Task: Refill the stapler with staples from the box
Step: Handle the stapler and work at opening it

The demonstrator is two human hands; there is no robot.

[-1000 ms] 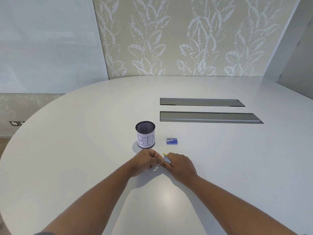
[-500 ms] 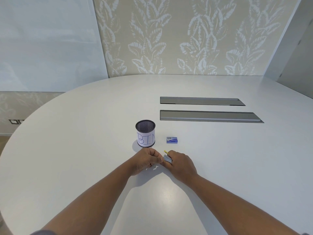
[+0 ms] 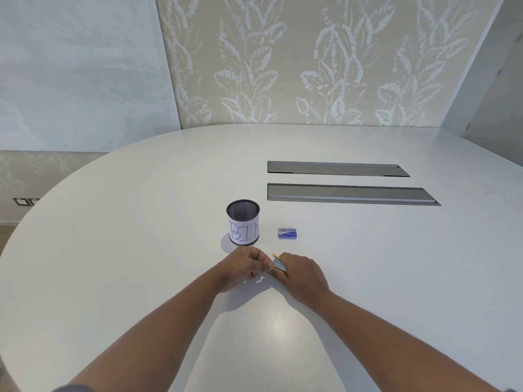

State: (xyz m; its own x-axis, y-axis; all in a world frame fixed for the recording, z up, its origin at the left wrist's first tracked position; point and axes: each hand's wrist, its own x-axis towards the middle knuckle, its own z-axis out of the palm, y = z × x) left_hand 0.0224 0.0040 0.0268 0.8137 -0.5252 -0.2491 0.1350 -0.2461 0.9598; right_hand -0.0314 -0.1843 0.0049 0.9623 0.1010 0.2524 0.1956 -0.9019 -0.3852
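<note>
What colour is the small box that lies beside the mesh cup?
Blue, with a pale patch on its lid; the staple box shows in the head view.

A big white round table is sitting in front of a wall with pale leaves on it. A black mesh cup with a paper label reading "BIN" is standing on the table. Two long grey slots are lying further back, side by side.
</note>
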